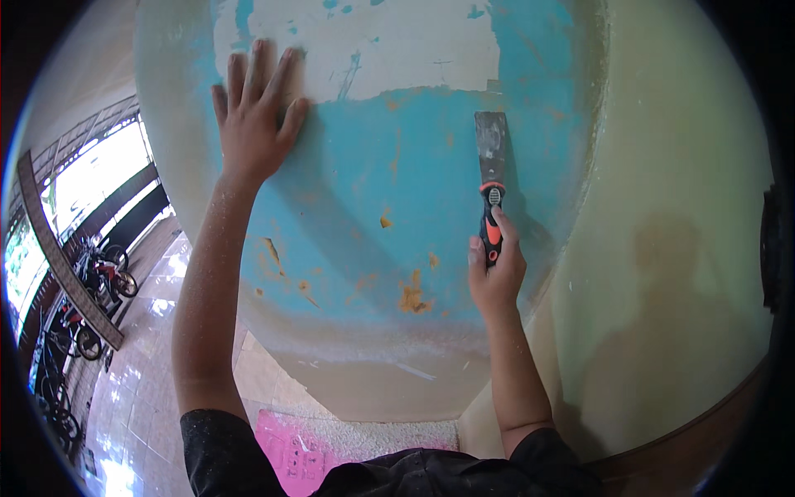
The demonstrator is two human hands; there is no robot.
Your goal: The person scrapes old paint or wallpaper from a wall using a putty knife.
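In front of me stands a wall (pixel 356 190) with a blue layer, a ragged whitish patch (pixel 397 50) across its upper part and several orange-brown spots lower down. My left hand (pixel 258 120) lies with fingers spread against the wall, over the lower left part of the whitish patch. On the right, my right hand (pixel 499 273) grips a putty knife (pixel 492 153) by its black and orange handle. The knife's grey, smeared blade points upward, its tip a little below the patch's lower right edge. Whether the blade touches the wall I cannot tell.
A pale green side wall (pixel 662 166) adjoins at the right and carries my shadow. Below lies a pink sheet (pixel 290 451) beside whitish flakes (pixel 389 435) on the floor. Glossy tiles (pixel 141 398) extend to the left, where several motorcycles (pixel 108 273) stand near a dark fence.
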